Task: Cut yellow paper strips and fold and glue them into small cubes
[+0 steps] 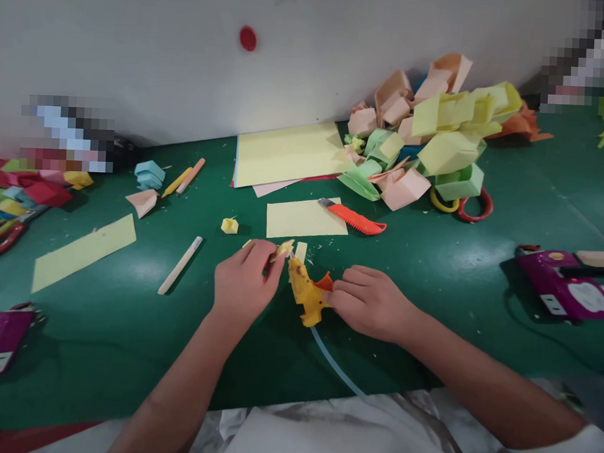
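Note:
My right hand (371, 302) grips a yellow hot glue gun (304, 290) with an orange trigger, its nozzle pointing away from me. A long translucent glue stick (333, 363) trails from its rear toward my lap. Between the fingertips of my left hand (244, 274) is a small yellow paper piece (284, 248), right at the nozzle tip; my fingers partly hide it. A narrow pale paper strip (301, 252) lies just behind the nozzle. Beyond my left hand sits a small folded yellow paper piece (229, 225).
A red-handled cutter (357, 217) lies across a cream paper sheet (295, 219). Folded paper shapes (450, 146) are heaped at back right, over scissors (476, 206). Purple devices (572, 285) flank both sides. A white stick (180, 266) and paper strip (85, 252) lie left.

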A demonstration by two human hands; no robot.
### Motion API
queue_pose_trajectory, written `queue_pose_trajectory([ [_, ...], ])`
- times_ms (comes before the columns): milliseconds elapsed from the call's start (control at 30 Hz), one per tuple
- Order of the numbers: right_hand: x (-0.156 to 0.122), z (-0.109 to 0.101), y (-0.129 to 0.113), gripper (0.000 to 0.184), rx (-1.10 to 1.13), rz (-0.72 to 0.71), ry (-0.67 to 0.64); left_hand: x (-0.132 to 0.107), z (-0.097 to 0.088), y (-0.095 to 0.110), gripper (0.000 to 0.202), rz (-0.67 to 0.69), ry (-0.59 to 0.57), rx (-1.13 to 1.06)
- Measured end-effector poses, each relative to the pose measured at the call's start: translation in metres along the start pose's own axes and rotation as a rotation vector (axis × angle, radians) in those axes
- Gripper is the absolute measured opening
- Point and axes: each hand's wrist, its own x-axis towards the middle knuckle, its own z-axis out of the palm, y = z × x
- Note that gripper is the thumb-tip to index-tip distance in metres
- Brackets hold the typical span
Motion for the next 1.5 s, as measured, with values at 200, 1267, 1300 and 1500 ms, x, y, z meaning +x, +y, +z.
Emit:
queue_pose_trajectory([
  [200, 0.0, 0.0, 0.0, 0.025, -0.013, 0.01, 0.014, 0.004, -0.012, 0.002, 0.027, -0.013, -0.263, -0.205],
  [1267, -0.002, 0.0, -0.001, 0.022, -0.067, -0.199, 0.04, 0.007, -0.018, 0.015, 0.028, -0.033, -0.581, -0.032],
  [1300, -0.002, 0.0, -0.002, 0.022, -0.069, -0.205, 0.036, 0.007, -0.018, 0.015, 0.028, -0.031, -0.594, -0.026],
  [1500, -0.002, 0.0, -0.002, 0.021, -0.074, -0.225, 0.032, 0.006, -0.015, 0.016, 0.027, -0.002, -0.605, 0.005],
])
